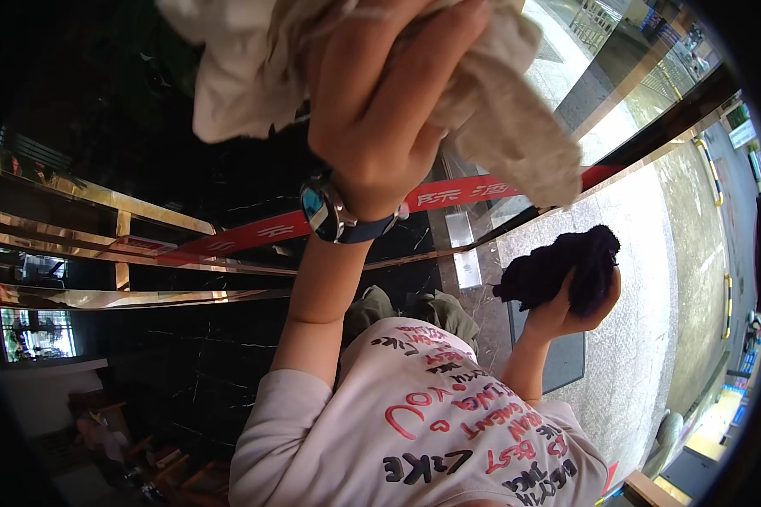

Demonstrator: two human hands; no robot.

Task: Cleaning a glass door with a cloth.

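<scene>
My left hand (374, 108), with a round-faced wristwatch (333, 209) on its wrist, is raised at the top of the view. Its fingers grip a crumpled beige cloth (513, 114), whose loose folds hang out on both sides. Behind the wrist runs a red strip (456, 192) bearing white writing, across what looks like a glass pane; I cannot tell whether the cloth touches the glass. Lower and to the right, my right hand (577, 310) holds a bunched dark purple cloth (558, 269), apart from the pane.
Shiny gold-coloured bars (133, 295) stretch along the left side. A metal floor plate (463, 250) lies near my feet, with a grey mat (564, 355) to the right. Pale paving (634, 304) spreads outward beyond. Wooden furniture (171, 462) stands at lower left.
</scene>
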